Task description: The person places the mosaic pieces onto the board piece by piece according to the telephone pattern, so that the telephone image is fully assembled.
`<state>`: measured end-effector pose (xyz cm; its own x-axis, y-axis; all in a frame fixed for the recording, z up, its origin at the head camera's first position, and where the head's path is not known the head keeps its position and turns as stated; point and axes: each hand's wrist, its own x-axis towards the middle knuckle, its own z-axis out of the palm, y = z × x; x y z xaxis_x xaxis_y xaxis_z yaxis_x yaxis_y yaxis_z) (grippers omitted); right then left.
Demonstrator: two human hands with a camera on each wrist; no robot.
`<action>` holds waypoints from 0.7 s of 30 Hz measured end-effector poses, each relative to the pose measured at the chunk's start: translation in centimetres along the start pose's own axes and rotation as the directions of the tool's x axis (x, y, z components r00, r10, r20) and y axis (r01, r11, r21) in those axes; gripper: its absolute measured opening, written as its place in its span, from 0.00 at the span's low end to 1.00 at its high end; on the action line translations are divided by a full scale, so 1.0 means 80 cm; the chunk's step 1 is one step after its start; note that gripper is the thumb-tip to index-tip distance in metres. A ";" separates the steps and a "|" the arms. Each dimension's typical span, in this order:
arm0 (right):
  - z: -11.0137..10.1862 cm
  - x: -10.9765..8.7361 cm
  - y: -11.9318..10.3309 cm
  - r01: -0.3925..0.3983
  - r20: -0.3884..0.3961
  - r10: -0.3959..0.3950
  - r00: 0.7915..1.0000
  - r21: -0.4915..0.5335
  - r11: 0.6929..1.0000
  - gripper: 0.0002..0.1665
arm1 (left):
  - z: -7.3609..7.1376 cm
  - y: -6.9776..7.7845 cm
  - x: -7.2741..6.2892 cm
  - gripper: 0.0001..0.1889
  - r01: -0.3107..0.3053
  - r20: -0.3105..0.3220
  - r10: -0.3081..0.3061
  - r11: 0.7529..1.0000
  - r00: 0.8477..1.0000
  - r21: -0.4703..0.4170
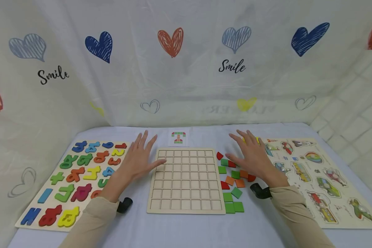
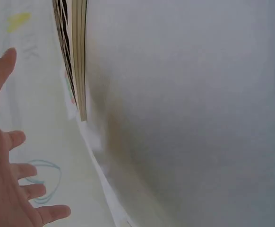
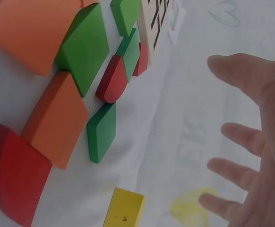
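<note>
A square wooden grid board (image 1: 187,181) lies in the middle of the table, its compartments bare. My left hand (image 1: 138,156) hovers at the board's left edge with fingers spread; the left wrist view shows the same hand (image 2: 7,175) holding nothing. On the other side my right hand (image 1: 251,155) is held above the coloured pieces, fingers spread, and nothing is in it. Green square tiles (image 1: 227,197), orange square tiles (image 1: 240,183) and red quarter-round pieces (image 1: 225,185) lie loose along the board's right side. Behind the board lies a pattern card (image 1: 178,137) showing a red, green and orange figure.
To the left lies a board of coloured numbers and symbols (image 1: 54,198), partly under the left forearm. A picture puzzle board (image 1: 344,210) with vehicles and animals is at the right. A printed curtain (image 1: 198,86) hangs behind the table.
</note>
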<state>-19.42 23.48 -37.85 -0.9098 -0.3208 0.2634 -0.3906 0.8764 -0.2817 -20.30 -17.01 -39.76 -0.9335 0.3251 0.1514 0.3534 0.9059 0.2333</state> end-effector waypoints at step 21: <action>0.021 0.015 -0.020 0.201 0.134 -0.217 0.967 0.122 0.972 0.19 | 0.000 0.006 -0.057 0.53 -0.048 0.303 0.111 0.977 0.946 -0.208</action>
<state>-20.16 21.10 -38.60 -0.8140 -0.5484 0.1916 -0.5795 0.7435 -0.3337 -15.84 -18.04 -40.33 -0.8628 0.4906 -0.1218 0.4027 0.8129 0.4208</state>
